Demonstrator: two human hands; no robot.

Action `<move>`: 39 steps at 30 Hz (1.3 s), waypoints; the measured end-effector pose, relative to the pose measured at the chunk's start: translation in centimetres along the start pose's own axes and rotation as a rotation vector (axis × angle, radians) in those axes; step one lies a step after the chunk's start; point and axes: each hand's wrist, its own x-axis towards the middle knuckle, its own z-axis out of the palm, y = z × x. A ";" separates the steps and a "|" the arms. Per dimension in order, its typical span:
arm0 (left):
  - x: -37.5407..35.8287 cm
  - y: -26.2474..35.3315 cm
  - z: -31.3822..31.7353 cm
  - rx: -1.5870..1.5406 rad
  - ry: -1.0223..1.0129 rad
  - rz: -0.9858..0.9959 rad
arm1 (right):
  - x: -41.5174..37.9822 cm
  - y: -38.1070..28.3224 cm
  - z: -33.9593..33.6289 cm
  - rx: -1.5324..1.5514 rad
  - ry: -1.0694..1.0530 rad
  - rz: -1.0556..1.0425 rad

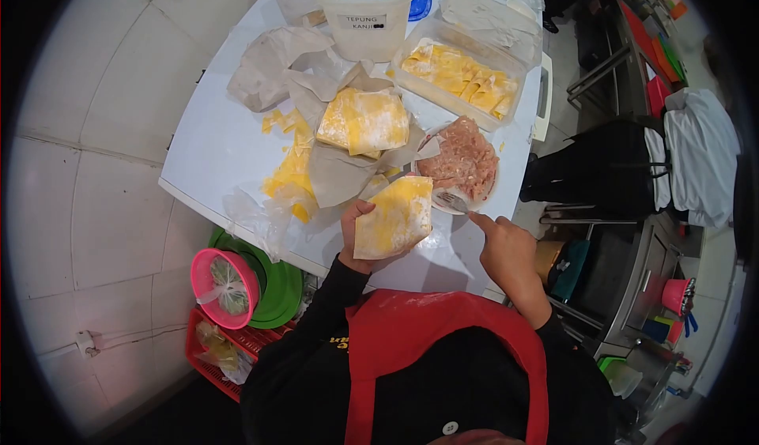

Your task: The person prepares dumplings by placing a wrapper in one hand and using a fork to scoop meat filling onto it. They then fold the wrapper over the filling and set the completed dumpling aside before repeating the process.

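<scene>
My left hand (353,238) is closed around a stack of square yellow dough wrappers (394,217), dusted with white flour, its thumb on the near left edge. My right hand (510,257) grips a fork (453,201) whose tines rest at the near edge of the minced meat (462,159). The pale pink meat is heaped in a white dish (496,184). Beyond my left hand, a larger pile of floured wrappers (364,121) lies on brown paper (340,175). Torn yellow dough strips (294,164) are beside it. The fork's handle is mostly hidden by my fingers.
A clear container (518,101) of folded yellow pieces and a labelled flour tub (368,38) stand at the table's (213,145) far side. A plastic bag (261,220) hangs at the left edge, above a pink basin (207,275). Another person (601,168) stands at the right.
</scene>
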 end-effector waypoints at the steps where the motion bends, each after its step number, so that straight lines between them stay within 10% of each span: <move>1: 0.0 -0.1 0.2 0.005 0.002 0.003 | -0.1 0.3 -0.3 -0.011 -0.002 -0.008; 39: 0.3 0.1 0.0 0.033 -0.020 0.058 | 1.5 -0.3 0.4 -0.042 0.069 0.002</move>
